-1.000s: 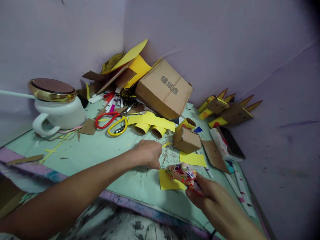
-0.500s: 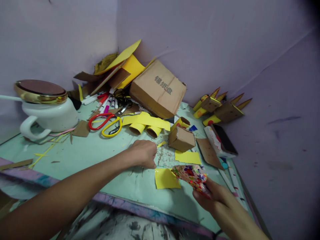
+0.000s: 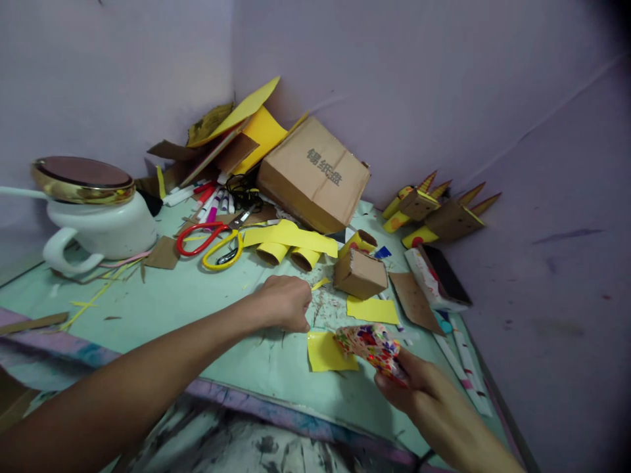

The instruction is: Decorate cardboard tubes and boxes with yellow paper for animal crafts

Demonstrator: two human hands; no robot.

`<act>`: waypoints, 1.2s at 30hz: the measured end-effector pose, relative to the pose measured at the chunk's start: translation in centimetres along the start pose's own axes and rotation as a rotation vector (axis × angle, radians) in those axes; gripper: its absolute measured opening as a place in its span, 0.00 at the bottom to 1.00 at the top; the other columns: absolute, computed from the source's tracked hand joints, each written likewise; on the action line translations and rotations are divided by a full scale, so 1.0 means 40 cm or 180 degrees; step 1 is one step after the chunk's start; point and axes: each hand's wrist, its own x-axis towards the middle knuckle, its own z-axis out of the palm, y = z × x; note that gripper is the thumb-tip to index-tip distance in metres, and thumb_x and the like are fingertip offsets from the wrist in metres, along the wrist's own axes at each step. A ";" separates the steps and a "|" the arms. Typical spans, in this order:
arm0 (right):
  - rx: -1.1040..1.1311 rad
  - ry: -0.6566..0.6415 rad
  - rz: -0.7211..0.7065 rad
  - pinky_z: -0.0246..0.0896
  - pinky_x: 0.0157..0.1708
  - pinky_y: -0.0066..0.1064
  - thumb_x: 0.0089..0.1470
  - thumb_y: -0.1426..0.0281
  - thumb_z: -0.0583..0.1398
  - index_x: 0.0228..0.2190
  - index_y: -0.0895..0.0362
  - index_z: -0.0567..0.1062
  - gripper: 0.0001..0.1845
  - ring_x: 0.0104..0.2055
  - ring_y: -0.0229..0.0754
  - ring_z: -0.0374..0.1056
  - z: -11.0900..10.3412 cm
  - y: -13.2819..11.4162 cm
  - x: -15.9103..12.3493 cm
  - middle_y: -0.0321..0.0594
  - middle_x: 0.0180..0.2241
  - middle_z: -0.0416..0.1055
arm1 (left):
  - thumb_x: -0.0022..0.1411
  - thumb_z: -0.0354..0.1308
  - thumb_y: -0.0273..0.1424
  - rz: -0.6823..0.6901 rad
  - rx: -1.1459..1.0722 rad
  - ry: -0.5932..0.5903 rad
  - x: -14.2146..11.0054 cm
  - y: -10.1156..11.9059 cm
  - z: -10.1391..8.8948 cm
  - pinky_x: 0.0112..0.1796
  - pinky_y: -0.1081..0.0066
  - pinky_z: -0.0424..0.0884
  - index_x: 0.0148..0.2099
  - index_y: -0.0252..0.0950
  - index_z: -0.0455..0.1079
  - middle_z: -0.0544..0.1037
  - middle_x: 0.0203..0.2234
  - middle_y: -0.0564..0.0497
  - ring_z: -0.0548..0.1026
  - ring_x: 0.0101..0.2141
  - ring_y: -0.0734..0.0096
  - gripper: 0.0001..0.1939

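My left hand (image 3: 284, 302) is closed in a fist low over the mat, its fingertips at the upper left corner of a small yellow paper piece (image 3: 328, 355). What it may hold is hidden. In my right hand (image 3: 409, 381) is a glue gun (image 3: 369, 348) with a colourful flower pattern, its front end over the paper's right part. A thin shiny line runs along the paper's top edge. Just beyond are a small cardboard box (image 3: 361, 272), a yellow strip (image 3: 372, 309) and yellow-covered tubes (image 3: 288, 244) with cardboard showing inside.
Red and yellow-handled scissors (image 3: 211, 246) lie left of the tubes, near several markers (image 3: 211, 203). A white mug (image 3: 101, 226) stands at the left. Behind are a large cardboard box (image 3: 315, 174) and yellow sheets (image 3: 246, 112). Horned cardboard figures (image 3: 444, 213) stand at right.
My right hand and the glue gun have shifted slightly left over the yellow paper. My left hand stays at the paper's corner. The whole view has drifted a little.
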 end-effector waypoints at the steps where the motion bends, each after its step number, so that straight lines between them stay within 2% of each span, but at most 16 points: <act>1: 0.0016 -0.0002 0.0042 0.59 0.30 0.30 0.52 0.61 0.52 0.42 0.59 0.72 0.20 0.34 0.49 0.68 -0.002 0.004 -0.001 0.42 0.31 0.74 | 0.39 0.58 0.36 -0.0002 -0.0001 -0.0001 0.000 0.000 0.000 0.22 0.68 0.62 0.25 0.39 0.72 0.78 0.24 0.48 0.74 0.27 0.59 0.08; 5: 0.0169 0.0052 0.0159 0.61 0.32 0.31 0.49 0.60 0.54 0.39 0.59 0.73 0.19 0.36 0.50 0.68 -0.010 0.020 -0.006 0.43 0.35 0.75 | 0.40 0.58 0.36 -0.0014 -0.0001 -0.0009 0.000 0.000 -0.001 0.23 0.69 0.63 0.25 0.39 0.71 0.78 0.23 0.48 0.74 0.27 0.60 0.07; 10: 0.0390 0.0530 0.0434 0.59 0.24 0.28 0.45 0.58 0.57 0.28 0.56 0.74 0.15 0.28 0.46 0.67 -0.021 0.027 -0.023 0.39 0.24 0.72 | 0.40 0.57 0.36 0.0014 0.0001 -0.0017 0.001 -0.001 0.003 0.23 0.69 0.63 0.25 0.39 0.71 0.78 0.24 0.48 0.74 0.27 0.61 0.08; 13: 0.0735 0.0469 0.0601 0.54 0.18 0.27 0.45 0.56 0.58 0.29 0.54 0.74 0.15 0.19 0.41 0.63 -0.028 0.036 -0.041 0.34 0.16 0.67 | 0.41 0.57 0.36 0.0025 0.0020 -0.0014 0.002 -0.003 0.004 0.24 0.69 0.63 0.25 0.39 0.71 0.77 0.24 0.48 0.73 0.27 0.61 0.07; 15: 0.0944 0.0462 0.0640 0.54 0.17 0.28 0.45 0.55 0.58 0.28 0.54 0.74 0.15 0.18 0.40 0.62 -0.028 0.047 -0.054 0.34 0.16 0.67 | 0.41 0.57 0.35 0.0026 0.0028 -0.0014 0.002 -0.004 0.004 0.24 0.69 0.62 0.25 0.39 0.71 0.77 0.24 0.48 0.73 0.26 0.62 0.07; 18: 0.1027 0.0661 0.0650 0.63 0.25 0.31 0.45 0.55 0.58 0.32 0.55 0.75 0.17 0.28 0.47 0.70 -0.024 0.064 -0.066 0.42 0.28 0.76 | 0.41 0.57 0.35 0.0023 0.0029 -0.0021 0.003 -0.005 0.005 0.23 0.70 0.62 0.25 0.39 0.71 0.77 0.23 0.49 0.73 0.26 0.63 0.07; 20: 0.0941 0.0731 0.0584 0.66 0.35 0.34 0.46 0.56 0.58 0.38 0.55 0.75 0.21 0.39 0.51 0.71 -0.021 0.068 -0.068 0.45 0.38 0.76 | 0.41 0.57 0.36 0.0024 0.0033 -0.0028 0.004 -0.006 0.006 0.23 0.70 0.62 0.25 0.39 0.71 0.76 0.23 0.49 0.72 0.26 0.63 0.07; 22: 0.0849 0.0627 0.0413 0.65 0.42 0.36 0.46 0.57 0.58 0.41 0.57 0.74 0.22 0.44 0.52 0.70 -0.020 0.066 -0.061 0.47 0.42 0.75 | 0.41 0.57 0.36 0.0029 0.0040 -0.0034 0.005 -0.007 0.007 0.23 0.70 0.61 0.25 0.39 0.71 0.76 0.23 0.49 0.72 0.26 0.63 0.08; 27: 0.0730 0.0312 0.0065 0.65 0.42 0.37 0.47 0.58 0.58 0.43 0.59 0.73 0.23 0.44 0.53 0.70 -0.028 0.053 -0.026 0.48 0.40 0.75 | 0.41 0.56 0.37 0.0037 0.0043 -0.0022 0.004 -0.006 0.006 0.22 0.70 0.60 0.25 0.40 0.71 0.77 0.23 0.49 0.72 0.25 0.62 0.08; 36: 0.0594 0.0364 -0.0002 0.64 0.39 0.35 0.48 0.58 0.57 0.38 0.59 0.72 0.20 0.38 0.50 0.70 -0.021 0.064 0.007 0.44 0.33 0.75 | 0.40 0.57 0.36 0.0051 -0.0028 0.0007 0.001 -0.006 0.003 0.20 0.69 0.59 0.24 0.40 0.70 0.76 0.22 0.49 0.72 0.25 0.61 0.07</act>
